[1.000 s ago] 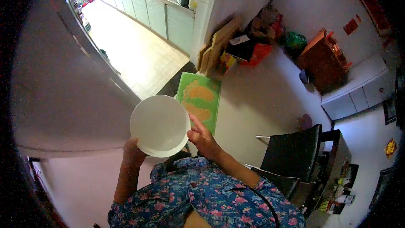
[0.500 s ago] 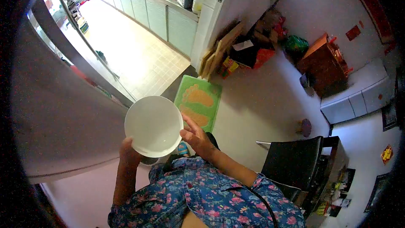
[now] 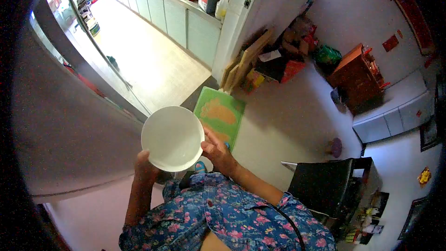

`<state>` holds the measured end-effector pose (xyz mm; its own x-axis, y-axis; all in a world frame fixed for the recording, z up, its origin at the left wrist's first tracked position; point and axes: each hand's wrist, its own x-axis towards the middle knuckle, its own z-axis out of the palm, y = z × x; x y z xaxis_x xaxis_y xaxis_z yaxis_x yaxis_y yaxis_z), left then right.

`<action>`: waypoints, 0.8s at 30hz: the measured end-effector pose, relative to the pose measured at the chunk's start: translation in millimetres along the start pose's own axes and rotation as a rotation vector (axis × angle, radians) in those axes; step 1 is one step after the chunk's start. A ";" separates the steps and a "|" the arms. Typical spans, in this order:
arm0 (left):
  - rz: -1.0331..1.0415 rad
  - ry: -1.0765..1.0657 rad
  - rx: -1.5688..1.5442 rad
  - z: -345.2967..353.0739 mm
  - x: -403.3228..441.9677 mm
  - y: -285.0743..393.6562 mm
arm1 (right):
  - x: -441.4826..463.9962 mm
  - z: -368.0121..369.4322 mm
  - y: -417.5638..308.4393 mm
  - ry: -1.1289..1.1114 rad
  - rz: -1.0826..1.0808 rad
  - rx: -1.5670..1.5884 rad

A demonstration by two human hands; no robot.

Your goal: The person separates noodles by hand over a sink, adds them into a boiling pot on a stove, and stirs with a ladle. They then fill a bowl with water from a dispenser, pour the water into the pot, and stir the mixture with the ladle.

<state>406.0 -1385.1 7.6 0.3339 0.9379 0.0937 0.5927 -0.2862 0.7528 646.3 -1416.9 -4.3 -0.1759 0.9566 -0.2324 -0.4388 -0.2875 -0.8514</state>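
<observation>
A round white bowl (image 3: 173, 138) is held out in front of my body, its inside facing up toward the camera. My left hand (image 3: 146, 166) grips its lower left rim, thumb near the edge. On the right side of the bowl, my right hand (image 3: 218, 152) holds the rim with the thumb at the edge and the fingers partly under it. Nothing shows inside the bowl. Beyond it on the floor lies a green mat (image 3: 234, 120) with orange footprint shapes, partly hidden by the bowl and my right hand.
A doorway at upper left opens onto a kitchen floor (image 3: 148, 56) and a long counter (image 3: 176, 25) with bottles. Wooden boards (image 3: 248, 58) lean beside the door frame. To the right stand a black chair (image 3: 320, 186), a small stool (image 3: 334, 147) and a wooden cabinet (image 3: 355, 74).
The view has shifted, showing more of the doorway's left edge. A blue sandal now shows below the bowl. Both hands keep their hold on the bowl.
</observation>
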 end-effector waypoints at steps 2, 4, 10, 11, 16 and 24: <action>-0.067 -0.057 -0.094 -0.1 3.4 1.2 | 2.0 -2.4 -4.1 0.001 0.009 -0.020; -0.177 -0.066 -0.444 4.9 5.5 -4.1 | 0.8 -1.9 -10.7 -0.037 0.035 -0.042; -0.319 -0.021 -0.948 17.1 10.5 -2.5 | 4.7 -6.5 -13.9 -0.021 0.065 -0.030; -0.274 -0.044 -0.646 10.5 14.4 8.4 | 4.8 -9.9 -11.0 -0.018 0.067 -0.032; -0.095 -0.075 -0.073 -4.2 24.2 25.0 | 9.3 -10.2 -9.8 0.008 0.003 0.005; -0.194 -0.050 -0.179 15.3 25.7 -6.7 | 7.4 -13.7 -15.5 0.033 0.001 0.027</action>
<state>421.8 -1362.1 -5.0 0.2649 0.9599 -0.0922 0.5115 -0.0588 0.8573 663.9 -1404.7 0.7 -0.1478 0.9571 -0.2493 -0.4620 -0.2897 -0.8383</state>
